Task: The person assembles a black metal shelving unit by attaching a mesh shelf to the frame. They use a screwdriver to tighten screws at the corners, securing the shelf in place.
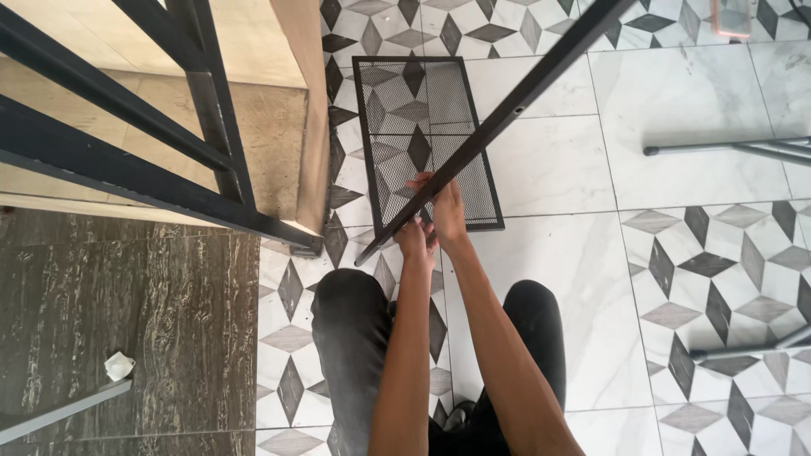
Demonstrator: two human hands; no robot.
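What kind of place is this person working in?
Probably an indoor room where metal furniture is being put together. The tiled floor has marble-look and diamond-pattern tiles. A black mesh panel lies on it, and both hands grip a long black metal bar.

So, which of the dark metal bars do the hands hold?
The long diagonal bar with small holes, gripped near its lower end by the left hand and right hand; the other bars lie untouched.

Bright, even daylight; soft glare on the pale floor, faint shadows, sharp focus throughout, slight wide-angle stretch at edges.
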